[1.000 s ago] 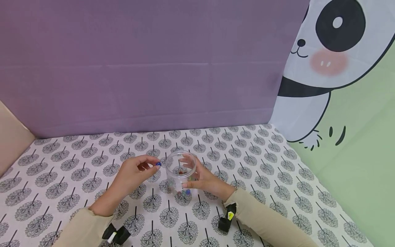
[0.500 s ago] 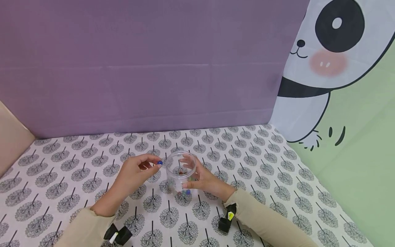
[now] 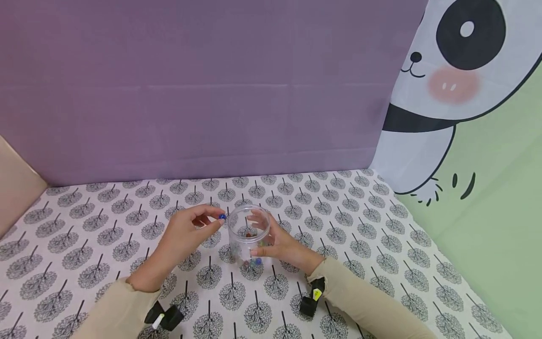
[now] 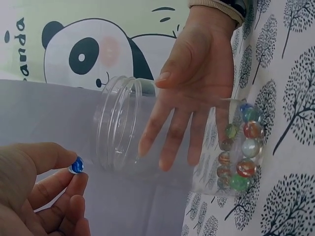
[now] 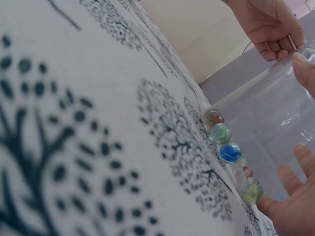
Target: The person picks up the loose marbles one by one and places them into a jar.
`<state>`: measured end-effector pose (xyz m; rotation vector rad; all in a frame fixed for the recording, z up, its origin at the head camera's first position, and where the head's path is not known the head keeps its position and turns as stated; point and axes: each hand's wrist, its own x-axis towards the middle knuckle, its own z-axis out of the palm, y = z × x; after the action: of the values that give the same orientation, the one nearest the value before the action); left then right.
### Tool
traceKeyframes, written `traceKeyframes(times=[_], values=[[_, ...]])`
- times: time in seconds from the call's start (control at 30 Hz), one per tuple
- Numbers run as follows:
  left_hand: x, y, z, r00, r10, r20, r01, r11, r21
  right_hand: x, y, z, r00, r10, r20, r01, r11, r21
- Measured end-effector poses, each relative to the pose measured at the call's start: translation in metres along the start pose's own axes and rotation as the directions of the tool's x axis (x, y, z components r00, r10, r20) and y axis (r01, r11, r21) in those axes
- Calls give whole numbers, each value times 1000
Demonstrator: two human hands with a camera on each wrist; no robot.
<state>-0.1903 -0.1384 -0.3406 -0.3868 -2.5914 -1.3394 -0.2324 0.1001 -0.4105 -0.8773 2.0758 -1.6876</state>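
A blue marble (image 4: 77, 165) is pinched between the thumb and forefinger of my left hand (image 3: 186, 234), just left of the jar's mouth. The clear plastic jar (image 3: 245, 242) stands upright and lidless on the cloth. Around its right side curves my right hand (image 3: 283, 245), thumb in front and fingers behind, holding it. Several glass marbles lie on the jar's bottom, among them a green marble (image 4: 240, 183), an orange and white marble (image 4: 246, 167) and a blue marble (image 5: 230, 153).
A white cloth (image 3: 207, 301) printed with grey trees covers the table. Behind it rises a purple backdrop (image 3: 190, 94); a panda drawing (image 3: 449, 84) is on the right-hand side. Each wrist carries a small black camera, such as the right camera (image 3: 311, 299).
My left hand has edged slightly up and right with the blue marble, closer to the jar's rim. The jar and my right hand stay in place.
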Motion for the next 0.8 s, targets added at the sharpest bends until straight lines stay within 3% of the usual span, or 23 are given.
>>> traceKeyframes(times=[0.8], values=[[5,7,9,1000,24,9,-24,999,-30,0,0,-1,1000,14,8,-14,1000,5]])
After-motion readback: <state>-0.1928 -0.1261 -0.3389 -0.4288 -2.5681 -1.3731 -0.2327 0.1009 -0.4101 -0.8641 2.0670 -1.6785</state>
